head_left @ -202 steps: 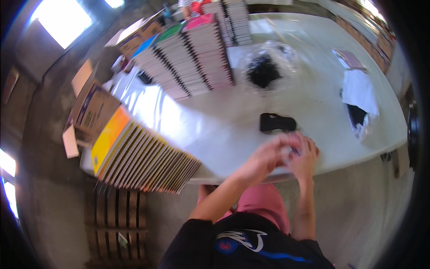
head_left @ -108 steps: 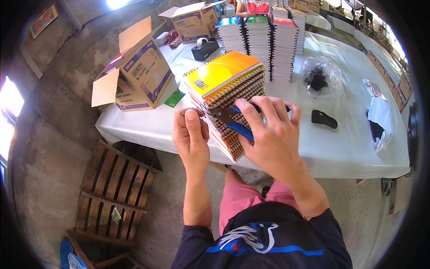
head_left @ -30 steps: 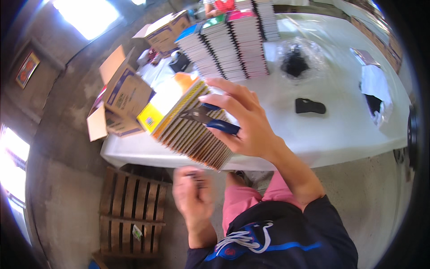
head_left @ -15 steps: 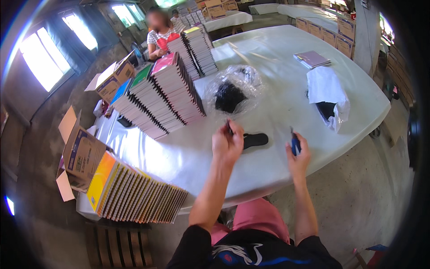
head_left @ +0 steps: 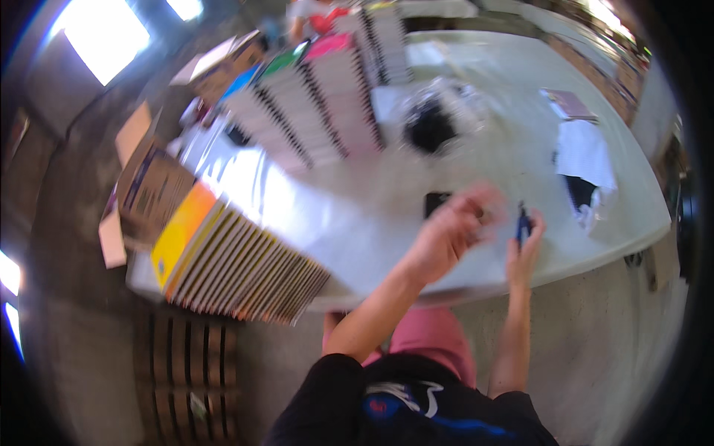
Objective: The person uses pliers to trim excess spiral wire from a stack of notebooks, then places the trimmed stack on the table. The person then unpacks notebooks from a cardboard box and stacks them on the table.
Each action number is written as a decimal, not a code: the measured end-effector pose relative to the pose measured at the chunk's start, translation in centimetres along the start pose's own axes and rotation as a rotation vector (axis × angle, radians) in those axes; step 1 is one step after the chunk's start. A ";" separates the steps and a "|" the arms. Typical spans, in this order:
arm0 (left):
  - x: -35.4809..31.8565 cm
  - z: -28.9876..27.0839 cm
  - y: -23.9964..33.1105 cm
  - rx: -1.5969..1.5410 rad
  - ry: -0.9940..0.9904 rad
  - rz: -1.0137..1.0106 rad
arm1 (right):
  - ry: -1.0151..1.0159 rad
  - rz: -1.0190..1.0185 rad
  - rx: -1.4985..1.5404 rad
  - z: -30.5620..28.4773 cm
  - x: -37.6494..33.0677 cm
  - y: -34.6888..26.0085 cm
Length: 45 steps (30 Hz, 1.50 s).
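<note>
My left hand [head_left: 455,221] hangs over the table, its fingers smeared by motion, so I cannot make out whether anything is in them. Under it lies a flat black object [head_left: 435,202], partly covered by the hand. To the right, my right hand [head_left: 523,245] is closed around small blue-handled pliers [head_left: 523,224], tip pointing away from me. Farther off sits a clear plastic bag [head_left: 465,104] with a black bundle [head_left: 430,128] inside. Beyond my right hand lies a white wrapper [head_left: 584,152] with black coils showing at its mouth.
Tall stacks of spiral-bound notebooks [head_left: 327,97] stand at the back left. A row of yellow-covered notebooks [head_left: 245,256] lines the near left edge beside an open carton [head_left: 152,186]. A thin book [head_left: 571,104] lies at the far right. Part of another person [head_left: 309,16] shows behind the stacks.
My left hand has swung right, over the black object and closer to my right hand. The pliers remain in my right hand. The whole view has shifted, with the table appearing farther right.
</note>
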<state>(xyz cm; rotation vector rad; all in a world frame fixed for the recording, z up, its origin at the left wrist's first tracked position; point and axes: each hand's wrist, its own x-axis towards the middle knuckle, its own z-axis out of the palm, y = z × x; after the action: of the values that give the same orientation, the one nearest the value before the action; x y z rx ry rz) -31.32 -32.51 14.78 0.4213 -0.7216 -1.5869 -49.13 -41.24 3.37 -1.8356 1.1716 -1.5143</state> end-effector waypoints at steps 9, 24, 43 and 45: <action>-25.9 4.6 9.9 0.787 -0.485 0.283 | -0.047 -0.174 0.106 2.7 -2.8 -7.6; -26.5 -1.1 20.6 1.839 0.835 1.152 | -0.354 -0.867 0.063 9.5 -9.7 -35.2; -25.9 -1.8 19.4 1.667 0.721 1.215 | -0.377 -0.832 0.026 9.9 -11.3 -35.1; -26.0 -1.7 19.5 1.677 0.723 1.213 | -0.432 -0.822 0.092 10.0 -11.3 -34.9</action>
<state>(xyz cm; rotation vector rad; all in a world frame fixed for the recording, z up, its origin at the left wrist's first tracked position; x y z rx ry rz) -11.66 -7.92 22.83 1.2946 -1.2120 0.6024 -29.05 -15.17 22.53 -2.5607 0.1215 -1.3758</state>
